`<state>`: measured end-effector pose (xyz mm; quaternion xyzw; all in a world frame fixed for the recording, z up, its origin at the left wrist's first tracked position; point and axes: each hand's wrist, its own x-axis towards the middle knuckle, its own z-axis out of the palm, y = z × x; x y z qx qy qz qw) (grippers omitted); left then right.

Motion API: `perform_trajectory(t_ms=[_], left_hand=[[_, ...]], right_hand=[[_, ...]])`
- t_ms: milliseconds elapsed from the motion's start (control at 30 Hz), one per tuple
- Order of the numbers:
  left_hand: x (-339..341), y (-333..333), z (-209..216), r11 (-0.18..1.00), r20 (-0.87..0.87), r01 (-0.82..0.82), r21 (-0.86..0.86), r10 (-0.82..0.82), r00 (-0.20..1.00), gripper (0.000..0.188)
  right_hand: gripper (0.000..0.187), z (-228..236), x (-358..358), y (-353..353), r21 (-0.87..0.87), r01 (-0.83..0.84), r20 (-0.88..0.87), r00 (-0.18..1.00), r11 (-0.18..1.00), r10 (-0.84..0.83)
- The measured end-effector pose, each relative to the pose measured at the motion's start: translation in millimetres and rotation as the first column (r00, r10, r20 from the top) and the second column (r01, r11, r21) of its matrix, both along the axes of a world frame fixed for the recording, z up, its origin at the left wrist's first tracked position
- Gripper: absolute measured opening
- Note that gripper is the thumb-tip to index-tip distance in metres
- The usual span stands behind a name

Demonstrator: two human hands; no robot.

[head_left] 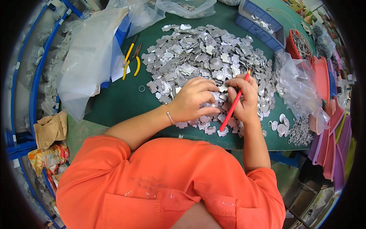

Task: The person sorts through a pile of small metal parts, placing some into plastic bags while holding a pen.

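Where the green tabletop [108, 107] shows bare at left, yellow-handled pliers [137, 65] lie in the upper left of the frame, well apart from the plates [202, 47]. These spread in a loose heap across the upper centre, dull grey metal with notched edges. Each looks thin, stiff and light, so one should weigh little and hardly bend; their flat faces may slide over one another, and the corners could nip skin. Opposite edges seem the best hold, as the faces offer fingertips little to catch. Over the heap's near side, the left hand [195, 100] curls downward; whether it pinches a plate, I cannot tell. Just beside it, the red stick [233, 109] slants down and left over the plates, clamped between the thumb and fingers of the right hand [246, 100]. It looks slim, rigid and light; mid-shaft should suit a steady grip. Loose discs [282, 128] lie farther right.
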<state>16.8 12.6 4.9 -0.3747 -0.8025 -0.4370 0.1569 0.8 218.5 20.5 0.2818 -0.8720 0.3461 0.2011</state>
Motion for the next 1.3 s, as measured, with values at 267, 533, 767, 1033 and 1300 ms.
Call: perform_trajectory(t_ms=[267, 533, 767, 1033, 1300], left_hand=[[-78.6, -37.7, 2.1, 0.842, -0.027, -0.532, -0.092, 0.532, 0.846, 0.03], [-89.0, -37.0, -12.6, 0.882, 0.068, -0.447, -0.148, 0.46, 0.885, 0.03], [-66.7, -36.4, 0.7, 0.888, 0.255, -0.455, 0.064, 0.426, 0.868, 0.019], [-28.6, -13.8, -2.1, 0.995, -0.038, -0.087, 0.053, 0.09, 0.995, 0.021], [-124.4, -44.3, 11.8, 0.939, 0.007, -0.344, -0.015, 0.344, 0.939, 0.017]], right_hand=[[0.006, -11.9, 30.2, 3.8, -0.441, -0.043, 0.094, 0.991, 0.897, 0.094], [0.006, -1.7, 16.2, 13.1, -0.537, 0.335, 0.346, 0.925, 0.774, -0.16], [0.011, 14.7, -47.9, 13.8, -0.514, 0.34, 0.402, 0.906, 0.787, -0.129], [0.017, -9.0, -24.9, -9.1, -0.239, 0.221, 0.316, 0.938, 0.946, -0.14], [0.016, -14.7, -21.7, -9.7, -0.217, 0.246, 0.296, 0.939, 0.945, -0.177]])
